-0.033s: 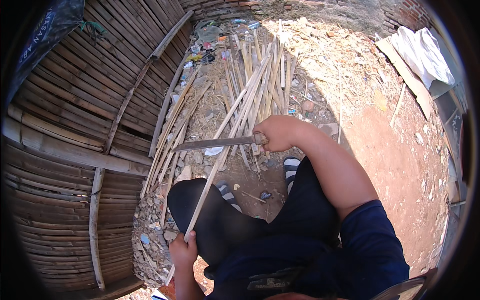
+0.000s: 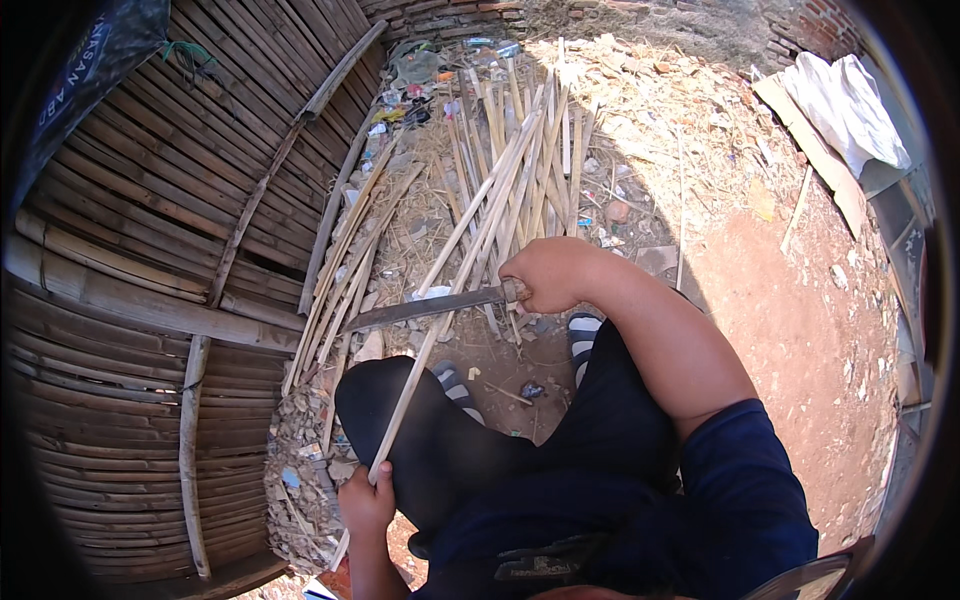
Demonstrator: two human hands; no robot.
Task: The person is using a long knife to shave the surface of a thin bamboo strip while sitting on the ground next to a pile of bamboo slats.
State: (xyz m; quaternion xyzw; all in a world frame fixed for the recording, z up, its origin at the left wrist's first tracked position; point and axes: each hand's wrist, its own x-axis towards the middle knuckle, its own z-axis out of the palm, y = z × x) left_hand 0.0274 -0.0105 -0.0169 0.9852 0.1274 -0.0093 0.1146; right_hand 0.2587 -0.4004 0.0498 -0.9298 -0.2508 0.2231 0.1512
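My right hand (image 2: 553, 277) is closed round the wooden handle of a machete (image 2: 425, 308), its long dark blade pointing left. The blade lies across a thin bamboo strip (image 2: 409, 392), where the two appear to touch. My left hand (image 2: 368, 502) grips the near end of that strip beside my left knee. From there the strip slants up and away over my thigh towards a pile of pale bamboo strips (image 2: 505, 190) on the ground. Where its far end stops among the others I cannot tell.
A wall of bamboo slats (image 2: 150, 215) runs along the left, with more strips (image 2: 345, 260) lying at its foot. Rubble and litter cover the ground ahead. At the far right a white sack (image 2: 840, 115) rests beside a brown board (image 2: 815, 155). A brick wall (image 2: 460, 18) closes the back.
My right hand and the machete have come slightly nearer to me, the blade sliding down along the strip. The left hand holds its place.
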